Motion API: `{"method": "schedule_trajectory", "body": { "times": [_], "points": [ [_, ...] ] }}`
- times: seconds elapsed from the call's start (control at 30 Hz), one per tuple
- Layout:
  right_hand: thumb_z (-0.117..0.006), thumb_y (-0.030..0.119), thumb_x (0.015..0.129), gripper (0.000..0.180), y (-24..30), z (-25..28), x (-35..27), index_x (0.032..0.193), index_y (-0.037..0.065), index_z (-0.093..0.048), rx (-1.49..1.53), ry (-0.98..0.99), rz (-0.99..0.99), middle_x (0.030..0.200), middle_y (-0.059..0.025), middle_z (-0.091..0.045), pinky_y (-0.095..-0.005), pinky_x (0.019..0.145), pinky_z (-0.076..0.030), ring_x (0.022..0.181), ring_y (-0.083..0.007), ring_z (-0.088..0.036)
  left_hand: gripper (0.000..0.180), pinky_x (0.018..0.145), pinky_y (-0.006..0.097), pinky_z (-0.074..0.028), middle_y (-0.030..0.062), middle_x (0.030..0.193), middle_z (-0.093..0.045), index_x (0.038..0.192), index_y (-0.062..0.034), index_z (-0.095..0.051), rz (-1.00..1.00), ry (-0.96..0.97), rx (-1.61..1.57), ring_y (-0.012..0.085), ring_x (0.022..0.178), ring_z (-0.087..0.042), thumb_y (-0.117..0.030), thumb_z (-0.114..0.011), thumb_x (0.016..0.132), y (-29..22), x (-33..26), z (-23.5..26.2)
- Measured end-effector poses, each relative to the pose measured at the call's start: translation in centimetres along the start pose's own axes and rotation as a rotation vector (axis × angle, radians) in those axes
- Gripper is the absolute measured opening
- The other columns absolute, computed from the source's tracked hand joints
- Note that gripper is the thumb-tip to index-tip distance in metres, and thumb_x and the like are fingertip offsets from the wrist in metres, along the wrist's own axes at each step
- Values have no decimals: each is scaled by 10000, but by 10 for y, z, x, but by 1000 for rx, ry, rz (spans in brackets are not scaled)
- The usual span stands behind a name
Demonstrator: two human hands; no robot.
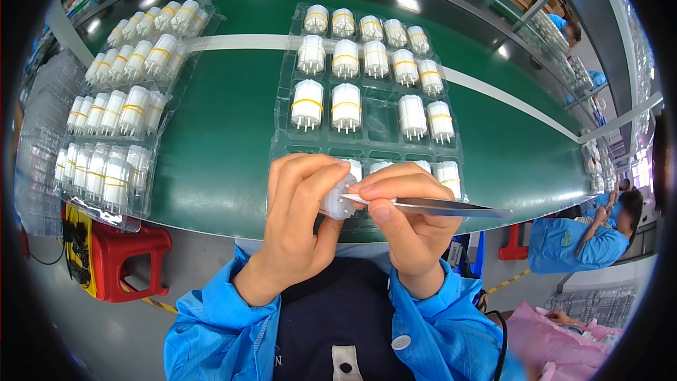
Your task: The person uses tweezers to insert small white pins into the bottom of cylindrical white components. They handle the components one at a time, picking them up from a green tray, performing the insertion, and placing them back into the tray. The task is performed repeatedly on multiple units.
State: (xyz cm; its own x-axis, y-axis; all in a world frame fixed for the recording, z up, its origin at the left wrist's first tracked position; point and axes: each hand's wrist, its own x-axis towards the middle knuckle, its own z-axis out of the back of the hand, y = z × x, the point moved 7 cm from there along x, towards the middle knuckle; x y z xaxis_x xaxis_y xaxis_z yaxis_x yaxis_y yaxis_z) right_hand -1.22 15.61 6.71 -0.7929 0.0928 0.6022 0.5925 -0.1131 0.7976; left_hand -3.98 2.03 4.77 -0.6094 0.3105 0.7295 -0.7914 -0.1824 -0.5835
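- Head view: a long green workbench [226,127] fills the upper middle, crossed by a pale stripe [508,97] and curved by the wide lens.
- At the far right, another person in blue [571,243] is beyond the workbench's near edge.
- At the lower left, a red stool [132,257] stands on the grey floor [144,324].
- A clear plastic centre tray [381,118] lies ahead of the hands, holding white cylinders [345,107] with yellow bands and thin pins. Its 2 farthest rows hold 5 each; the 3rd holds 4, with 1 bare compartment in the middle. The nearest row is partly hidden by the hands.
- A left tray [120,220] on the bench carries 4 rows of similar white cylinders.
- The left hand [295,204], fingers curled narrow, pinches a small part in front of the centre tray's near edge.
- The right hand [419,215] grips tweezers [455,207] between thumb and fingers, their tips pointing left.
- Smallest is that whitish part [336,204], mostly covered by fingers. The tips are at its face; whether they touch, I cannot tell.
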Motion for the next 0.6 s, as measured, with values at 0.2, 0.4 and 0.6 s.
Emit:
{"method": "schedule_trajectory", "body": {
  "times": [0.2,0.4,0.6],
  "points": [
    [-681,-9,834,113,1,-1,1,944,-33,-683,-7,-8,11,906,-162,-697,-293,719,-513,820,-214,-659,596,838,415,-446,168,1112,-565,1200,-6,-545,-9,-18,3,350,979,-533,102,-692,633,0,0,0],
    [-682,-10,832,106,-1,0,0,935,-35,-680,-4,-19,10,895,-161,-695,-295,715,-510,813,-213,-654,529,846,405,-458,178,1105,-575,1177,-3,-555,-10,-11,32,347,993,-552,74,-701,675,0,0,1],
    [-682,-16,829,97,-2,2,-1,923,-37,-680,8,-25,2,887,-163,-693,-293,709,-511,803,-214,-653,517,841,401,-462,178,1091,-582,1163,3,-562,-7,-12,16,343,986,-560,73,-705,671,0,0,1]
  ]
}}
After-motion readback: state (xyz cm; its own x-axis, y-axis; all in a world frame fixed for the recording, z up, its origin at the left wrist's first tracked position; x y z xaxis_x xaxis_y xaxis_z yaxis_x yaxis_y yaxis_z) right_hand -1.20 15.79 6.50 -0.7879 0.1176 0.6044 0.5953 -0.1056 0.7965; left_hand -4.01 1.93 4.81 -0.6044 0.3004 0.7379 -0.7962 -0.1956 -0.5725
